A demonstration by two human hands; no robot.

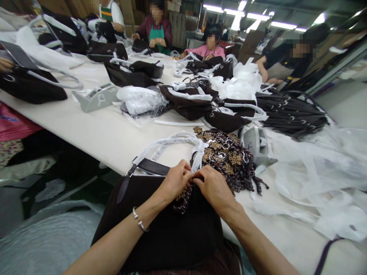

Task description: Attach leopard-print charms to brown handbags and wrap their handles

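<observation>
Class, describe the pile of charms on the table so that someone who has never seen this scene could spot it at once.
On the long pale table, find the dark bag under the left hand and right hand. Just beyond the right hand lies the pile of charms. Unlike the nearby white wrapping, it mixes tan, dark-spotted flower shapes, silvery rings and dark cords.

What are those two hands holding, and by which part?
It can't be told: the left hand and right hand meet at the foot of the handle, above a charm, hiding whatever they pinch.
</observation>
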